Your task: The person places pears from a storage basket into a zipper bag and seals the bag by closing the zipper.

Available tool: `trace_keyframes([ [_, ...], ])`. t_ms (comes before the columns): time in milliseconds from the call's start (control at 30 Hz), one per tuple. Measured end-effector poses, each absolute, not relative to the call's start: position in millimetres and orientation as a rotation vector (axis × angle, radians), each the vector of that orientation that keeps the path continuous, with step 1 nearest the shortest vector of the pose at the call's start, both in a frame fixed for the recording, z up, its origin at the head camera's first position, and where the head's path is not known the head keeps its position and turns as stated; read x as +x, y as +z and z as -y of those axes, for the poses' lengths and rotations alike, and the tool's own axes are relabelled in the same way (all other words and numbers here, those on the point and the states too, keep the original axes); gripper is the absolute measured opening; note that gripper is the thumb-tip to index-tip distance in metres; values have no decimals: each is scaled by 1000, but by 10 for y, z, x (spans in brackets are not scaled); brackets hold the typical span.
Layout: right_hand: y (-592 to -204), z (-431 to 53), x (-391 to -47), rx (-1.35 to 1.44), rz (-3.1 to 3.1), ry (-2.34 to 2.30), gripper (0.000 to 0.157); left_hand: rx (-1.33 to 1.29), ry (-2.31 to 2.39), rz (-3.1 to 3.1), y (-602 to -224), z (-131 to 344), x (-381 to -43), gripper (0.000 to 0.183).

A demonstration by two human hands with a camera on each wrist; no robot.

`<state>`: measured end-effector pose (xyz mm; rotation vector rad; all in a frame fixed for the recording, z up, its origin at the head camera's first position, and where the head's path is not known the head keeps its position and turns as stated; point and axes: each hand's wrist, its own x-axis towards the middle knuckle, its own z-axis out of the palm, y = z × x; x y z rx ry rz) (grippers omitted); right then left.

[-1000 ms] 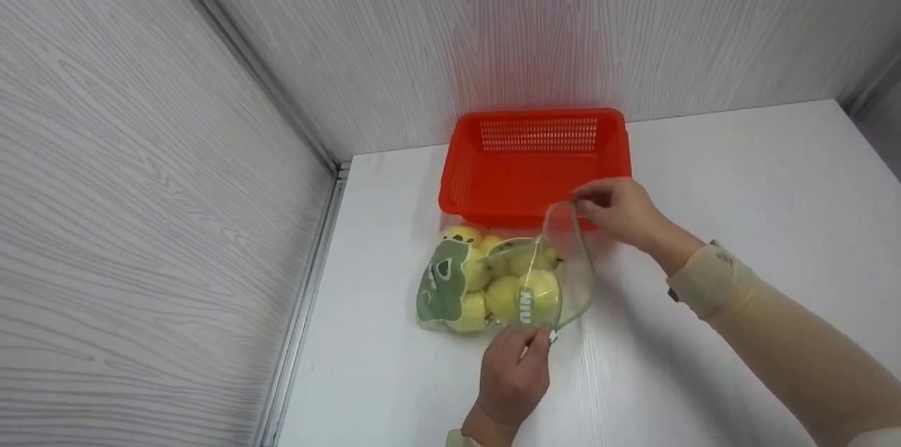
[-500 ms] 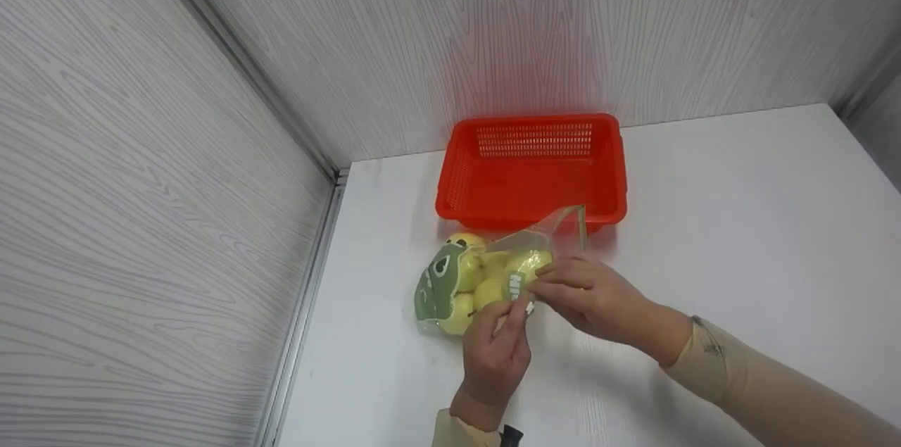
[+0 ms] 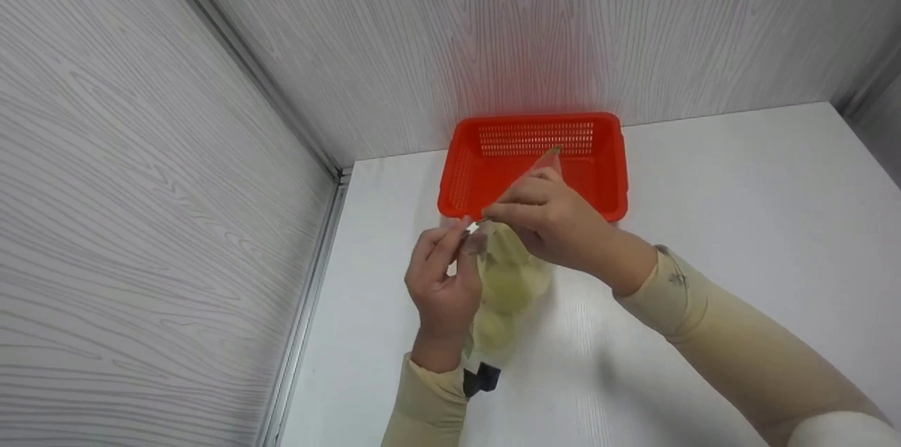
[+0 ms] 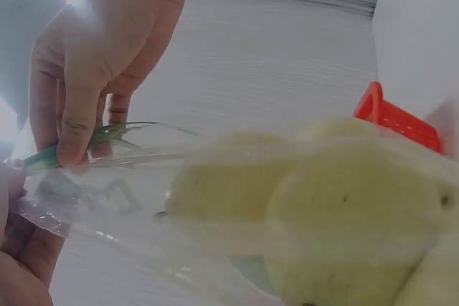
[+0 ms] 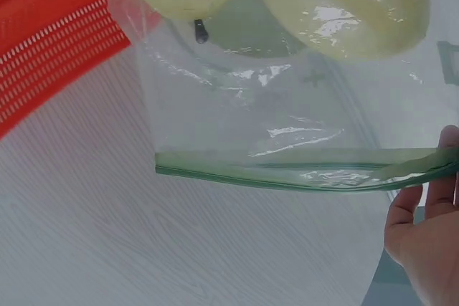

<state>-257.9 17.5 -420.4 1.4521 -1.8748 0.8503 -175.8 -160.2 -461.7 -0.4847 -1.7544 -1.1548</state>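
A clear zip bag point(image 3: 531, 278) of pale yellow pears point(image 5: 344, 5) hangs between my hands, in front of the basket. Along its mouth runs a green zip edge point(image 5: 287, 180), with a small white slider point(image 3: 472, 228) at the near end in the head view. My left hand point(image 3: 445, 285) pinches the bag's corner beside the slider. Close to it, my right hand point(image 3: 563, 222) pinches the zip edge with thumb and fingers. The far zip corner sticks up past the right hand, over the basket. Whether the bag's bottom touches the table cannot be told.
A red plastic basket point(image 3: 618, 172) with slotted sides stands at the back of the white table point(image 3: 718, 208). Pale wood-grain panels point(image 3: 394, 46) rise behind it and on the left. Table surface extends right of the basket.
The bag lay on its side on the table and is now raised with its mouth up. Both hands moved up and left; the right hand went from the far mouth edge to the slider end.
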Motion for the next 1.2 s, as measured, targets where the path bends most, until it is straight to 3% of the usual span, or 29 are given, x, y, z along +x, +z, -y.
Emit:
trace_keyframes([
  [267,-4203,49,-2802,1505,2111,785,23,-319,-1334,1725,-4684,1894,-1791,29],
  [567,-4441,-514,-3301,1415,2472,892,17,-175,-1261,1758,-4784,2066,-1688,22],
  [900,-4446,-821,-3468,1333,2642,883,23,-143,-1392,1775,-4830,2184,-1741,21],
  [1200,-4611,-662,-3508,1308,2370,791,16,-143,-1413,1665,-4869,2213,-1760,15],
])
